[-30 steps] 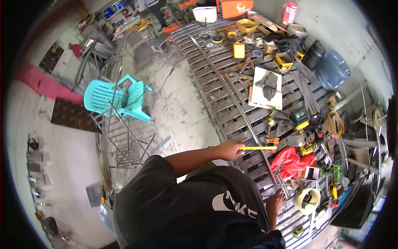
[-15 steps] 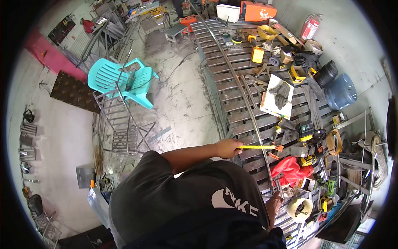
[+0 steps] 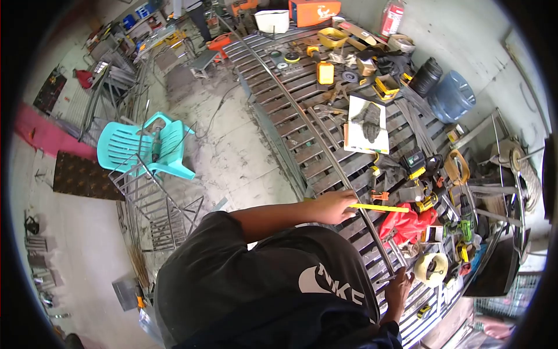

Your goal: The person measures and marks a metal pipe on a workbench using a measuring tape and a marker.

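My left hand is closed over the slatted metal bench, pinching a thin yellow strip that points right across a long metal tube. What kind of strip it is I cannot make out. The tube runs lengthwise along the bench from the far end down to my right hand. There, my right fingers are curled at the tube's near end, partly hidden from view. Just beyond the strip lies a crumpled red cloth. A cream round container stands beside my right hand.
Tools cover the bench's right side, among them a green drill and an orange clamp. A dark glove lies on a white board. A blue water bottle stands by the wall. A turquoise chair is left.
My view has shifted, so the bench's far end and chair sit further left and lower or higher. My left hand and the yellow strip have moved right, over the tube. My right hand stays at the tube's end.
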Motion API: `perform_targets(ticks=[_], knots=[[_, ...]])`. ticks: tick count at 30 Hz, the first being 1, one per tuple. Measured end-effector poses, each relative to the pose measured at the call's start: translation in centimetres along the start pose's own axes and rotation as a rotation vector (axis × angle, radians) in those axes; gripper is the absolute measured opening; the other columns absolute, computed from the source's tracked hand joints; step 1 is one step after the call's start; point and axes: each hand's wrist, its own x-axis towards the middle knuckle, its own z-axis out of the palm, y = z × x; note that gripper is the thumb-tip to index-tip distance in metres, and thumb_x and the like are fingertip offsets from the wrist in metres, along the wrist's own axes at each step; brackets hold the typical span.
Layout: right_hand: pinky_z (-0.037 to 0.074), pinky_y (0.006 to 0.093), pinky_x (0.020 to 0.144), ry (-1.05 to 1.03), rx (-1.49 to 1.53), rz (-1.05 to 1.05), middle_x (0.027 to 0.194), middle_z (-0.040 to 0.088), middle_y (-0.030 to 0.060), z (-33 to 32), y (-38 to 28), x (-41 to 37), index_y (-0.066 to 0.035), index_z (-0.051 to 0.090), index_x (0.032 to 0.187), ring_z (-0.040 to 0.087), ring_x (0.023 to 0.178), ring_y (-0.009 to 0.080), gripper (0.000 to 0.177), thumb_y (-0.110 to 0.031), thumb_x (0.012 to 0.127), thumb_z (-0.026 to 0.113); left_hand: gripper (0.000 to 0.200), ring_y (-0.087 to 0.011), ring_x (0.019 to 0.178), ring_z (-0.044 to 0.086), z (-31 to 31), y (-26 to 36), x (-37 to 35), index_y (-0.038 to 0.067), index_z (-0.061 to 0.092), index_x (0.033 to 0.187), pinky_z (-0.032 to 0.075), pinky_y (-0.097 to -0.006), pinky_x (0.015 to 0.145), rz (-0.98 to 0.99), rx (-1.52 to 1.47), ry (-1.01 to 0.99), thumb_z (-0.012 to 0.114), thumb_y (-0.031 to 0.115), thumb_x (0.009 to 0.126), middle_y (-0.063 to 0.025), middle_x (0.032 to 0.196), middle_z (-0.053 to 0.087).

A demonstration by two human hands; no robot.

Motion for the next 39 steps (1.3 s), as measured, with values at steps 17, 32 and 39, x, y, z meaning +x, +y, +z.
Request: perform_targets(ticks=[17,32,39], knots=[[0.031,0.0641,0.127,0.458,-0.277,0.059,0.096,0.072,0.0124,-16.6,-5.5,-1.0,0.000,0.056,0.122,0.071,0.106,0.0286,0.024,0.006,0.101,0.046,0.036,-0.0313,0.087,0.077,-5.2,4.6,8.7,0.005,0.067,0.123,0.062,-0.0433,0.068,0.357,0.328,0.114,0.078,0.021,0.093,-0.0114,0.117,0.071],[0.057,0.0519,0.106,1.536,-0.347,-0.079,0.133,0.072,0.0291,-24.7,-12.2,6.6,-0.005,0.033,0.125,0.074,0.116,0.0437,0.059,-0.030,0.102,0.080,0.028,-0.0284,0.079,0.075,-19.6,0.3,11.4,0.010,0.067,0.111,0.059,-0.0415,0.064,0.437,0.434,0.689,0.082,0.024,0.092,-0.0054,0.109,0.074],[0.027,0.0576,0.135,1.490,1.284,0.011,0.161,0.049,0.0330,-22.9,-11.6,9.2,0.019,0.042,0.151,0.054,0.147,0.0418,0.061,-0.033,0.118,0.042,0.031,-0.0262,0.077,0.075,-23.4,2.2,11.3,0.010,0.067,0.111,0.057,-0.0397,0.060,0.453,0.469,0.698,0.085,0.024,0.089,-0.0051,0.102,0.074]])
